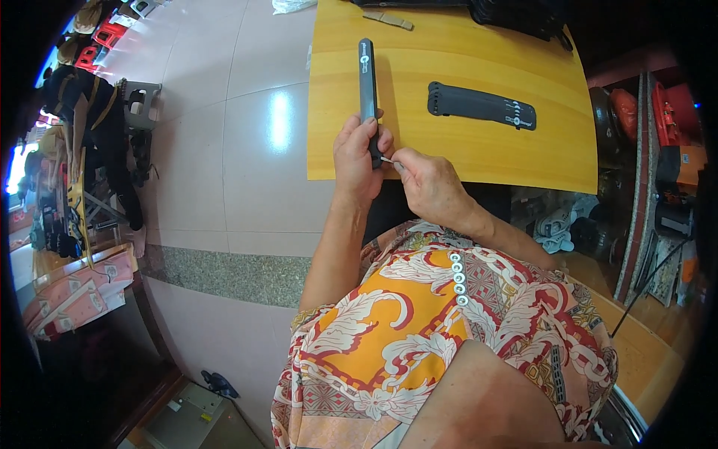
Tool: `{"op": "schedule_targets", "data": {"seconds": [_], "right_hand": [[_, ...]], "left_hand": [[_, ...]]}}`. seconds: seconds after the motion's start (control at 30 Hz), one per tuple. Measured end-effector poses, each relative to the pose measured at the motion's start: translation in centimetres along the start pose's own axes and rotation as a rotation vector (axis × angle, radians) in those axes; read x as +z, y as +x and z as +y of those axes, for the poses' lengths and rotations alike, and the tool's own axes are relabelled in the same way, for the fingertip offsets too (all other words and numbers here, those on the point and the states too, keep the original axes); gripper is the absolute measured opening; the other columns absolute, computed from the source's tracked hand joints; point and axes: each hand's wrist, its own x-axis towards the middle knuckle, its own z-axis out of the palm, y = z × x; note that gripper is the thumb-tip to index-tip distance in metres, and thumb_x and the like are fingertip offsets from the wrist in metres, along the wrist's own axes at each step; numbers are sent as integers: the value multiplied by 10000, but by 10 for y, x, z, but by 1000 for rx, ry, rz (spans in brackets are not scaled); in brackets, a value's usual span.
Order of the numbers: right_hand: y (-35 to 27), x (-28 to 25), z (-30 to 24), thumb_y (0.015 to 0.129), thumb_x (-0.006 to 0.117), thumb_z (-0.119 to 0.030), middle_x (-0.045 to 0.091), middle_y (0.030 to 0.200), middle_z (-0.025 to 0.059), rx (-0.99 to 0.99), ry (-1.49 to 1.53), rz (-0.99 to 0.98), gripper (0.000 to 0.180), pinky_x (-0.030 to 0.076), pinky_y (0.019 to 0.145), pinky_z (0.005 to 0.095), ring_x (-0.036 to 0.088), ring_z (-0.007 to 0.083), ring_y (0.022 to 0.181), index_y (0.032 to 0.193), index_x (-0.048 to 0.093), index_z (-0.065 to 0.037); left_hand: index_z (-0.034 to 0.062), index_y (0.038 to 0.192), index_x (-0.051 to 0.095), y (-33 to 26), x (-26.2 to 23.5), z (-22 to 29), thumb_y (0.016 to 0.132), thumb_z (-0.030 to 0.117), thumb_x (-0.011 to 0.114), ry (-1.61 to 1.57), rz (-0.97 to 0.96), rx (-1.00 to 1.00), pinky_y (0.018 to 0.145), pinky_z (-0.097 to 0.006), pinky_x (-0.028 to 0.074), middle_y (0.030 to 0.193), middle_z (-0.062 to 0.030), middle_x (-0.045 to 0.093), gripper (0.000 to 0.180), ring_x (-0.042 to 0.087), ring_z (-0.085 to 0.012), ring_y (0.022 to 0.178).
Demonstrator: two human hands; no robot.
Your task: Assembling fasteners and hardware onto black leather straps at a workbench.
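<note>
The left hand (359, 153) is clenched around the lower end of a long black strap (367, 82), which stands away from the body over the near edge of the yellow tabletop (449, 157). The right hand (426, 183) pinches a small pale pin (387, 159) between thumb and forefinger, its tip touching the strap just beside the left thumb — whether the pin has entered the strap cannot be told. The step in hand appears to be fitting or working this small piece at the strap's near end. The next move would likely call for a steady left hold and fine alignment of the pin by the right fingertips, since the contact point is small and partly hidden by the fingers. Further out on the tabletop lies a second black strap (481, 106) with a row of holes — well apart from both hands. A tan strip (388, 19) and a black bag (516, 13) lie at the far edge. To the left is the tiled floor (247, 150).
</note>
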Motion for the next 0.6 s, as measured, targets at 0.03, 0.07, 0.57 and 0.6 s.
{"op": "schedule_targets", "data": {"seconds": [0.03,0.07,0.57,0.6], "right_hand": [[0,0,0,854,482,-42,582,749,228,0,0,1,105,450,582,370,602,353,689,909,539,27],[1,0,1,847,486,-36,585,767,234,-47,-22,14,98,454,592,377,594,379,729,901,541,26],[8,4,7,823,476,-29,584,737,192,-185,14,87,65,457,578,428,581,363,691,794,512,16],[9,2,6,823,481,-32,582,731,191,-257,-103,109,65,461,583,432,583,363,689,791,512,15]], "left_hand": [[22,969,483,0,0,0,875,115,432,16,-1,4,438,-246,317,573,-39,436,142,391,-119,491],[22,969,483,0,0,0,875,115,432,16,-2,4,438,-246,317,573,-39,436,142,391,-119,491],[29,968,475,1,-1,-1,880,122,437,182,7,37,407,-222,273,574,-18,427,134,377,-89,487],[30,968,475,0,-1,0,880,124,436,197,6,21,399,-223,267,576,-15,426,134,375,-86,482]]}}
